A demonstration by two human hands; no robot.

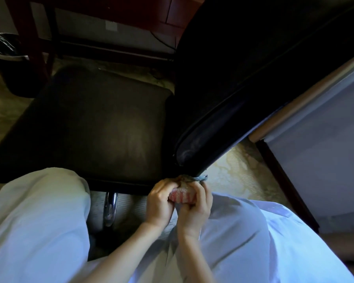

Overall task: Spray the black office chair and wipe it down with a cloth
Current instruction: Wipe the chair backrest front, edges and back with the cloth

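In front of the seated person stands the black office chair (110, 127). It faces the left of the view. The backrest (233, 78) is on the right, and its long edge runs on a diagonal from upper right down to lower centre. The seat (102, 111) lies flat and bare. Pale trousers (35, 221) fill the foreground. A dark wooden desk (114, 9) stands beyond the chair, with a lined bin (4, 58) at far left on the patterned floor (239, 172). A chrome leg (110, 207) shows beneath the seat edge.

The left hand (159, 203) and right hand (195, 209) sit side by side, fingers curled tight on a bunched pink-and-white cloth (181, 196). The cloth is pressed against the lower corner of the backrest, and a blue edge pokes out to the right.
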